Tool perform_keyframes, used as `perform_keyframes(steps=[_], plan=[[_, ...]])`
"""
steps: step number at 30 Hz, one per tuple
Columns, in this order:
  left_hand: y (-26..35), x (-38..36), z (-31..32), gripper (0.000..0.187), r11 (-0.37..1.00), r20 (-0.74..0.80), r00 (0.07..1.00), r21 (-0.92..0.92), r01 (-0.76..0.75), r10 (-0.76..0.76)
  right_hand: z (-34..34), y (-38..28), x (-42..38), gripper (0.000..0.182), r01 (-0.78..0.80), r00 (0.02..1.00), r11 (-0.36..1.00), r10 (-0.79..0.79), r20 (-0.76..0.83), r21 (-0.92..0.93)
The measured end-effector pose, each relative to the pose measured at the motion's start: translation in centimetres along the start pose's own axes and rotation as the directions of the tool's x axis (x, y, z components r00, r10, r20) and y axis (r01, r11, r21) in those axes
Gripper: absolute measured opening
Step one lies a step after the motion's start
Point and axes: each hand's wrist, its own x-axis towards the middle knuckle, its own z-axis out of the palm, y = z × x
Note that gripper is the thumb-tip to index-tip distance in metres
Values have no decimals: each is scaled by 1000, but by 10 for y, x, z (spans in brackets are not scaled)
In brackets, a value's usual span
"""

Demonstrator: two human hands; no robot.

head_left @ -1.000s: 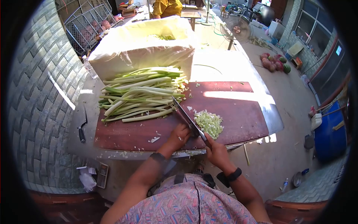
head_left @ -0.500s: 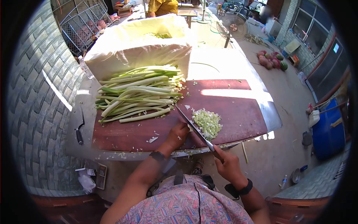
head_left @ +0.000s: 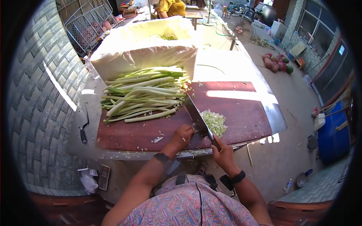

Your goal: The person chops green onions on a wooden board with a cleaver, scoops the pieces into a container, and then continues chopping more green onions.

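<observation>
My right hand is wrapped round the handle of a cleaver, whose broad blade slants up and to the left over the cutting board. My left hand rests on the board with curled fingers, just left of the blade. A pale end of green onion shows at its fingertips; the rest is hidden under the fingers. Right of the blade lies a heap of chopped green onion. Whole green onions are piled across the board's back left.
Behind the pile stands a large cloth-lined box. A small black-handled knife lies on the metal table, left of the board, near a plastic bottle. Farther off are a fan and a seated person.
The cleaver's blade has turned to show its broad face, and my right hand has shifted slightly up and left. My left hand stays beside the blade. The whole view has shifted slightly.
</observation>
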Motion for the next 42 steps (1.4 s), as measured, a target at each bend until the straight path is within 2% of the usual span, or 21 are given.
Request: perform_keyframes(steps=[2,6,8,9,11,15,18,21,24,26,27,29,30,32,33,35,38,42], plan=[[1,-2,-2,13,999,-26,1000,36,3,-2,-7,-2,-3,46,-16,999,996,13,-37,-86],[-1,-2,1,12,1000,-31,999,-21,11,-11,-23,-12,-21,46,11,999,998,-13,-44,-57],[2,-4,-1,10,991,14,993,69,115,-116,-31,-23,-31,47,51,998,996,-48,38,-71],[0,-4,2,10,991,18,993,67,113,-115,-33,-28,-35,47,47,998,996,-44,37,-71],[-4,-5,7,10,1000,-136,991,5,22,-21,-36,-34,-40,49,45,994,990,-31,105,-137],[-2,-4,5,11,999,-143,989,-6,37,-38,-34,-38,-35,50,76,990,972,-47,133,-222],[2,-3,-1,13,998,-72,997,49,39,-35,-23,-43,-20,50,38,985,956,13,170,-290],[4,-2,-5,15,999,-51,999,43,17,-15,0,-21,-6,48,18,990,967,18,142,-254],[3,-7,-6,15,999,-32,999,3,38,-38,8,-10,-2,50,26,998,990,-18,58,-137],[0,-11,-3,15,996,-110,991,-53,72,-78,7,-8,-1,47,-35,999,999,34,23,20],[3,-11,-4,15,996,-110,991,-53,75,-81,9,-3,-1,47,-36,999,999,35,26,21],[8,-9,-9,16,960,-90,970,-192,206,-226,14,9,1,48,71,993,988,-58,-98,134],[6,-10,-7,16,960,-92,970,-191,206,-227,11,9,-1,48,73,993,988,-60,-97,134],[2,-11,-2,16,978,-125,978,-148,148,-167,2,5,-6,48,-1,998,1000,0,-67,-14],[2,-11,-3,16,978,-121,979,-150,147,-166,-2,2,-9,48,-5,998,1000,4,-69,-14],[0,-9,-5,13,999,-155,987,23,34,-30,-13,-7,-15,46,-40,999,995,40,-1,-96],[7,-5,-13,9,993,-133,991,111,38,-23,-24,-24,-27,46,-18,999,995,21,33,-97],[1,-9,-4,6,994,-145,988,82,67,-55,-30,-36,-38,46,56,998,990,-50,48,-131]])
